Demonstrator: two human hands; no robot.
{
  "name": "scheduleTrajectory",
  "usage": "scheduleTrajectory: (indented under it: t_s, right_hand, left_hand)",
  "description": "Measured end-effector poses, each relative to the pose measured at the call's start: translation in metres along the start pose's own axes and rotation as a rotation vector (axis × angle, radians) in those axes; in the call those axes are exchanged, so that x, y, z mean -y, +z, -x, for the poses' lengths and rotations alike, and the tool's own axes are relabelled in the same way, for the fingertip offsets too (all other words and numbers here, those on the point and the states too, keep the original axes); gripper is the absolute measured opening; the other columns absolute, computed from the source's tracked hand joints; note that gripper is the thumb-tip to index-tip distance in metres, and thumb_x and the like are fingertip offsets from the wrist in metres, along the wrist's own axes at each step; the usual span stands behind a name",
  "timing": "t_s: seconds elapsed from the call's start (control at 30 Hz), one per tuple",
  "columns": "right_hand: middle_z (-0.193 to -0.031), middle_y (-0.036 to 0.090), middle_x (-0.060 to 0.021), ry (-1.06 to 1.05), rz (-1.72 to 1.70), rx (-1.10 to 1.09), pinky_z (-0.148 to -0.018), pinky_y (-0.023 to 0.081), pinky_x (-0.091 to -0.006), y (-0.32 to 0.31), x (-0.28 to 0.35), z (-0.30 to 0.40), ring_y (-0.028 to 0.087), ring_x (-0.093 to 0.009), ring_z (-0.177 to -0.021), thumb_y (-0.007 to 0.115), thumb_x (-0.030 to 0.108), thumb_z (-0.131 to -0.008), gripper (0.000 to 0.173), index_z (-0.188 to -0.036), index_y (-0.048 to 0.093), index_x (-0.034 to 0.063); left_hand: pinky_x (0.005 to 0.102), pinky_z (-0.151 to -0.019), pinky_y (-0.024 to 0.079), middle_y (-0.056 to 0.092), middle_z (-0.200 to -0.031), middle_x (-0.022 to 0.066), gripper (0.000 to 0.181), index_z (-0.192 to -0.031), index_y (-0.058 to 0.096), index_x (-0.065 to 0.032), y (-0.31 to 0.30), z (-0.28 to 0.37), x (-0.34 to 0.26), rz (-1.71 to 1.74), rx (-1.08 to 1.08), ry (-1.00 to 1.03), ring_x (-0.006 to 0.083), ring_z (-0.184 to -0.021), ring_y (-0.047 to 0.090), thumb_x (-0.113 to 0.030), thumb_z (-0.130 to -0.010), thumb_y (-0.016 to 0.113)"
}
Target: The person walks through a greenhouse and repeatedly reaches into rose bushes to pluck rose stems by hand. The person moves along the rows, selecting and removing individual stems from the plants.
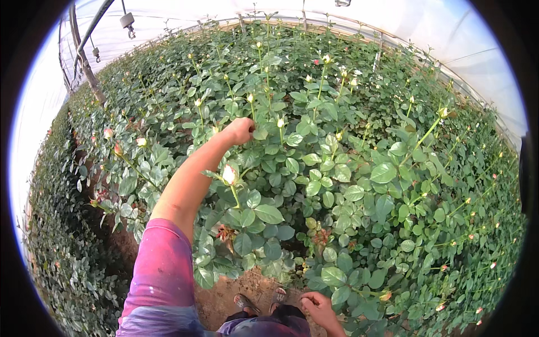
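My left hand (243, 131) reaches out into the rose bushes, its fingers curled beside the stem of a pale rosebud (250, 98). Leaves partly hide its fingertips, so whether it grips that stem cannot be told. To its right stands another whitish rosebud (281, 122). A larger white bud with a pink tinge (229, 174) rises beside my left forearm. My right hand (316, 306) is low, near my body, with bent fingers next to rose leaves (341, 295); I cannot tell whether anything is in it.
Dense rose bushes (353, 193) spread ahead and to both sides. A thick stem with a bud (427, 132) leans at the right. A wooden post (86, 63) stands at the back left under plastic greenhouse sheeting (476, 40). My sandalled feet are on bare soil (214, 299).
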State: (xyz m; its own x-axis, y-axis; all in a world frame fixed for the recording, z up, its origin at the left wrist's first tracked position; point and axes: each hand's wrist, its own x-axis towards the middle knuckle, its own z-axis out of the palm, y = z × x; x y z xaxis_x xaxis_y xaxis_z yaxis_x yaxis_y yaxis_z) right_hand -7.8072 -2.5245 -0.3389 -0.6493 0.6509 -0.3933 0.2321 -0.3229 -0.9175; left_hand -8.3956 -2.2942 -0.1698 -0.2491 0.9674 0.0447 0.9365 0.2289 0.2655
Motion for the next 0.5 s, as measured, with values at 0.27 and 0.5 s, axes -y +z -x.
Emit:
scheduleTrajectory:
  t_s: [0.27, 0.5]
  right_hand:
    - [-0.096, 0.072, -0.0092, 0.06, 0.05, -0.004, -0.076, 0.056, -0.0307, -0.013, -0.023, -0.014, 0.069, -0.014, -0.085, 0.067, 0.017, -0.102, 0.027, -0.119, 0.067, -0.0045]
    - [-0.079, 0.072, -0.0044, -0.074, 0.086, -0.095, -0.067, 0.054, -0.027, 0.037, 0.01, -0.036, 0.068, -0.011, -0.072, 0.069, 0.009, -0.098, 0.015, -0.103, 0.072, -0.0037]
  left_hand:
    - [0.0289, -0.058, 0.049, 0.071, -0.082, 0.0032, 0.011, -0.093, 0.075, -0.0084, 0.003, 0.022, -0.011, 0.6, 0.602, -0.189, 0.0125, -0.064, 0.062, -0.016, -0.089, 0.069]
    - [0.0276, -0.056, 0.045, 0.07, -0.089, 0.0033, 0.035, -0.107, 0.068, -0.0034, 0.016, 0.048, -0.001, 0.52, 0.45, -0.123, 0.0103, -0.063, 0.058, -0.038, -0.105, 0.059]
